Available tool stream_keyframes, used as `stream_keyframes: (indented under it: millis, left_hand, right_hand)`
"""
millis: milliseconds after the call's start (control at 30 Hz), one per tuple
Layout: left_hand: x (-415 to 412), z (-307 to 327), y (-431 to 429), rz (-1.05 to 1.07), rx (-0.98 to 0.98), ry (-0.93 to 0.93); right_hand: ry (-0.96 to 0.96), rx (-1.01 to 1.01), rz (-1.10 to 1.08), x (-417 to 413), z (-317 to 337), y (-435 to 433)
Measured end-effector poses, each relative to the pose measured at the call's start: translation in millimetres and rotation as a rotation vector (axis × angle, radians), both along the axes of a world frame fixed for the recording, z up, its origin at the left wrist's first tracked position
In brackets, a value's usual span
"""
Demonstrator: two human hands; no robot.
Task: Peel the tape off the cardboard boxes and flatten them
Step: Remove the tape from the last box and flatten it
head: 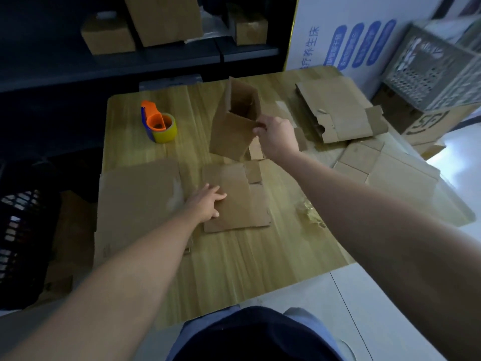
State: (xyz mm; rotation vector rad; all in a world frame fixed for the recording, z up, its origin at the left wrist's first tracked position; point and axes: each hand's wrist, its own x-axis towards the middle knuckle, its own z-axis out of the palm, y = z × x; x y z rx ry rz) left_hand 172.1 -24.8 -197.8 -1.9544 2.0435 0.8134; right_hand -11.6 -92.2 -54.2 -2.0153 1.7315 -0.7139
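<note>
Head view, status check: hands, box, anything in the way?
Right hand gripping open box, tilted. Left hand flat on flattened cardboard. Tape dispenser apart, left.

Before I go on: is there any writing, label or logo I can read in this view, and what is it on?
"养生床": blue vertical characters on the white signboard behind the table; only these are fairly clear.
White text in the board's blue ovals: too blurred to read.
Large dark print on the cardboard carton at right: partly cut off, unreadable.
Tape dispenser, boxes on the table: no visible text.
</note>
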Motion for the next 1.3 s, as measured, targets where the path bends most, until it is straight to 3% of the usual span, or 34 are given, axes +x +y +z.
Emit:
stream_keyframes:
  millis: [100, 167, 233, 333, 400, 467, 600, 700, 800, 967, 1133, 1300]
  left_hand:
    - [11.0, 1.5, -12.6, -0.034, -0.102, -0.224]
    - [14.4, 4.9, -17.5, 0.021, -0.144, -0.258]
    - [6.5, 14.8, -18.7, 0.146, -0.245, -0.096]
    - [-21.8, 50.3, -13.6, 0.405, -0.469, 0.386]
    - [-36.3, 78.4, -9.3, 0.455, -0.447, 0.658]
    - [-44.3, 101.0, -3.5, 0.39, -0.348, 0.766]
    - [-53.6, 122.6, 7.3, 0.272, -0.252, 0.753]
    - [-61.2, 127.8, 13.0, 0.249, -0.267, 0.69]
    - [-63.5, 131.6, 18.9, 0.329, -0.227, 0.718]
    - [-63.6, 128.5, 38.3, 0.387, -0.106, 0.777]
    - [-69.6, 120.9, 56.6, 0.295, -0.076, 0.759]
    - [-71.0, 109.2, 66.4, 0.19, 0.005, 0.632]
  right_hand:
    - [-0.033, 0.029, -0.077, -22.3, -8.8, 4.9]
    - [-0.069, 0.056, -0.114, -32.3, -12.2, 7.2]
    - [-0.132, 0.09, -0.152, -37.9, -12.8, 7.6]
    - [-0.238, 0.143, -0.216, -40.0, -6.0, 6.5]
    - [-0.3, 0.191, -0.246, -39.0, 2.4, 5.0]
    - [-0.362, 0.245, -0.285, -39.0, 11.0, 5.8]
    - [-0.431, 0.345, -0.35, -43.6, 24.6, 11.7]
    - [-0.267, 0.384, -0.288, -50.7, 27.3, 18.4]
    - [-0.293, 0.401, -0.22, -60.5, 26.3, 28.6]
    - [-0.037, 0.48, 0.062, -73.7, 23.2, 44.8]
    - [0.256, 0.594, 0.343, -76.1, 9.0, 63.1]
    - [0.273, 0.639, 0.349, -83.2, -8.1, 72.8]
